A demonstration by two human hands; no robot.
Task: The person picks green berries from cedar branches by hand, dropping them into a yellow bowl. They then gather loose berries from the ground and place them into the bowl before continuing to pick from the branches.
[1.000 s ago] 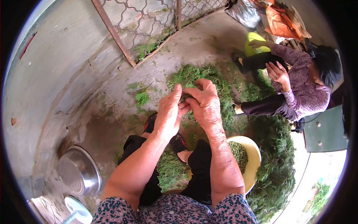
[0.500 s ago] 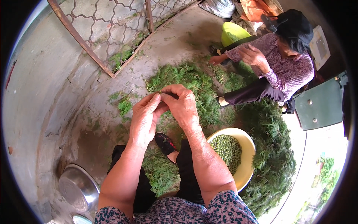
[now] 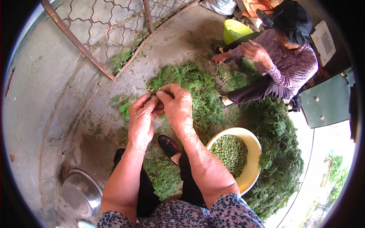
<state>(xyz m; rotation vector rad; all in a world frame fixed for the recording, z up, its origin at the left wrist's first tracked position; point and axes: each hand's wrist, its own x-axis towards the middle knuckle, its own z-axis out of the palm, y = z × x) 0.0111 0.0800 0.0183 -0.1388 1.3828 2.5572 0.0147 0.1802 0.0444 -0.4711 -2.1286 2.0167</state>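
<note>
The left hand (image 3: 140, 123) and right hand (image 3: 178, 112) meet at drawn-together fingertips; a green bit (image 3: 154, 96) seems to show there, but which hand pinches it I cannot tell. Green berries (image 3: 230, 154) lie in the yellow tub (image 3: 254, 161) beside the right forearm, sprigs (image 3: 203, 87) on the floor (image 3: 180, 38). Fine fingertip picking seems in hand; the next move calls for a light, steady pinch.

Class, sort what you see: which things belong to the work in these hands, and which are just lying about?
Seemingly part of the work:
- left hand and right hand, fingertips together
- small green berries in a yellow tub
- feathery green branches

Apparently just lying about:
- metal basin
- orange sheet
- pale plastic bag
</note>
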